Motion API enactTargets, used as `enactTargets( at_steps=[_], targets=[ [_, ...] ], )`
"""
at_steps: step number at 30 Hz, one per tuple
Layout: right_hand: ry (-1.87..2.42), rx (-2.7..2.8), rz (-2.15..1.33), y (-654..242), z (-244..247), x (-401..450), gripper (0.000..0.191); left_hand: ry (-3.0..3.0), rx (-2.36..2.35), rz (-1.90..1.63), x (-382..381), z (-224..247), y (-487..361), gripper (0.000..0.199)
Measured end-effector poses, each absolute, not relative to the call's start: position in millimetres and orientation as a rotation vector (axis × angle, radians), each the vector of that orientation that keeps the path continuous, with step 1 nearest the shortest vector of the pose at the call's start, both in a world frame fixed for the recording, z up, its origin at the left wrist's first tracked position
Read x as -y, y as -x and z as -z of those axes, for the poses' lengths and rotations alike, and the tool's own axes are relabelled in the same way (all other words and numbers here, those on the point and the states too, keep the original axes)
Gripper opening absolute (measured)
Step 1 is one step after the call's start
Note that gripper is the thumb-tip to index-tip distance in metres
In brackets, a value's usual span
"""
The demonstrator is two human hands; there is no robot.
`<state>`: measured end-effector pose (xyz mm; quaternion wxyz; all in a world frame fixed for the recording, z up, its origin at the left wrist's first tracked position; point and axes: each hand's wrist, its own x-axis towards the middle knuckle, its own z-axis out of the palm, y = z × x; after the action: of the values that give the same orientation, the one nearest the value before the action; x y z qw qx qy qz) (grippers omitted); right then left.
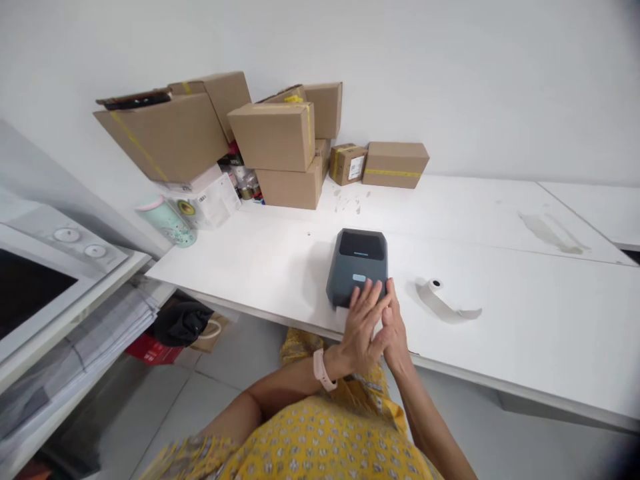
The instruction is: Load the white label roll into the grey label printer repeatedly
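A dark blue-grey label printer (pixel 361 263) with a black window and a pale button sits on the white table in front of me. My left hand (pixel 364 330), with a pink band at its wrist, rests its outstretched fingertips on the printer's front right part. Beside it, my right hand (pixel 397 330) has its fingers stretched out along the printer's right front corner. The two hands touch and partly overlap. A bit of white paper (pixel 342 312) shows under the printer's front edge. To the right lies a paper roll (pixel 436 285) with a strip unrolled from it.
Cardboard boxes (pixel 274 137) are stacked at the back left, and two smaller ones, including a long box (pixel 396 165), stand by the wall. A mint-green tumbler (pixel 167 221) is near the table's left end. A white microwave (pixel 50 267) stands on a shelf at left.
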<state>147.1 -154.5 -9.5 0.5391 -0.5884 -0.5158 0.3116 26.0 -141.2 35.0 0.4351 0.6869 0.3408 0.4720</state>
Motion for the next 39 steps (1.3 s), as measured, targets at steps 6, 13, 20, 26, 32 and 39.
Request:
enactTargets(
  at_steps=[6, 13, 20, 26, 32, 39],
  targets=[
    [1.388, 1.222, -0.810, -151.4, 19.3, 165.4, 0.069, -1.425, -1.056, -1.484, 124.5, -34.2, -14.6, 0.056],
    [1.419, 0.985, -0.794, -137.0, 28.3, 154.9, 0.068, -1.138, -1.148, -1.368, 118.6, 10.8, 0.4, 0.052],
    [1.455, 0.977, -0.748, -130.9, 28.8, 154.3, 0.066, -1.211, -1.117, -1.360, 125.6, 10.3, -2.5, 0.053],
    [1.482, 1.128, -0.596, -140.2, 19.0, 147.8, 0.070, -1.270, -1.133, -1.367, 120.2, -4.0, 4.4, 0.055],
    [1.407, 1.353, -0.329, -172.7, -39.5, 80.6, 0.076, -1.567, -1.114, -1.477, 51.8, -39.7, 8.5, 0.045],
    [1.481, 1.393, -0.214, -198.6, -95.3, -22.9, 0.088, -1.610, -1.549, -0.975, -2.8, -29.8, 11.1, 0.044]
  ],
)
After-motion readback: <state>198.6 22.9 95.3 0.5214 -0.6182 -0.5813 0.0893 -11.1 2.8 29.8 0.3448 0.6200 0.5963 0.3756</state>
